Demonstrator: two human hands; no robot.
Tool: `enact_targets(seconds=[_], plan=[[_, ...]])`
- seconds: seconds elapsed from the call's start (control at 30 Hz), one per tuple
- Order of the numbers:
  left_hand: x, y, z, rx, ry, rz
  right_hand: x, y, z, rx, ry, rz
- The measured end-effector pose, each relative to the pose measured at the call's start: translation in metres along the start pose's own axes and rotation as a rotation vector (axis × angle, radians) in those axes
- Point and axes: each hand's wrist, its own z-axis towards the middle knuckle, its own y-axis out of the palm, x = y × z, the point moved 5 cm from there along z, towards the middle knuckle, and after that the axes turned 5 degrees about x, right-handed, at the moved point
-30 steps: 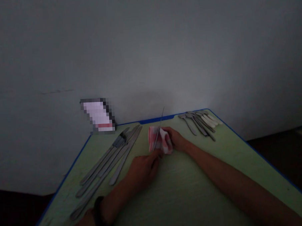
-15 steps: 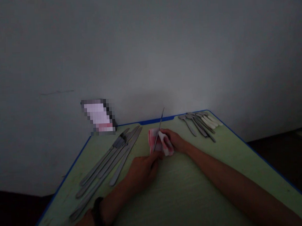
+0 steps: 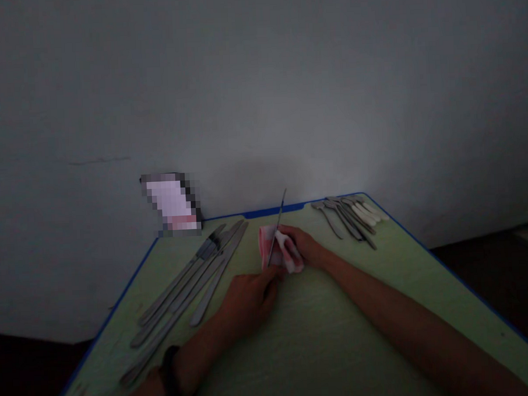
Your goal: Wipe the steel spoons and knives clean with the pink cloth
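My left hand [image 3: 253,297] is closed around the lower end of a thin metal table knife [image 3: 279,220], whose blade points up and away, tilted a little to the right. Behind the blade hangs a red-and-white checked cloth [image 3: 291,256], bunched in my right hand [image 3: 301,243]. The right fingers are closed on the cloth and partly hidden by it. The cloth lies against the blade's middle. To the left of my left hand, several table knives [image 3: 184,289] lie side by side on the green table [image 3: 340,346].
At the table's far right lie several forks and spoons [image 3: 346,218], some with white handles [image 3: 366,214]. A blurred-out phone-like screen [image 3: 170,202] leans against the grey wall [image 3: 259,93] at the far left corner. The table has a blue edge [image 3: 273,211].
Hardly anything differs. The knife and cloth stay in the same hands, with only a very slight shift of the blade and cloth.
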Motion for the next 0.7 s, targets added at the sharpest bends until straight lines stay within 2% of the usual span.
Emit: enact_targets(seconds=[0.1, 0.33, 0.63, 0.7], plan=[[0.000, -0.001, 0.000, 0.008, 0.004, 0.000, -0.001, -0.001, 0.000, 0.022, -0.034, -0.067], [0.002, -0.002, 0.001, -0.001, -0.013, 0.001, -0.010, 0.002, -0.002, -0.031, -0.158, -0.163], [0.000, 0.001, 0.000, -0.002, -0.011, 0.022, -0.017, 0.003, -0.005, -0.027, -0.160, -0.202], [0.000, 0.001, 0.001, -0.004, -0.013, 0.019, -0.015, 0.003, -0.005, -0.016, -0.096, -0.138]])
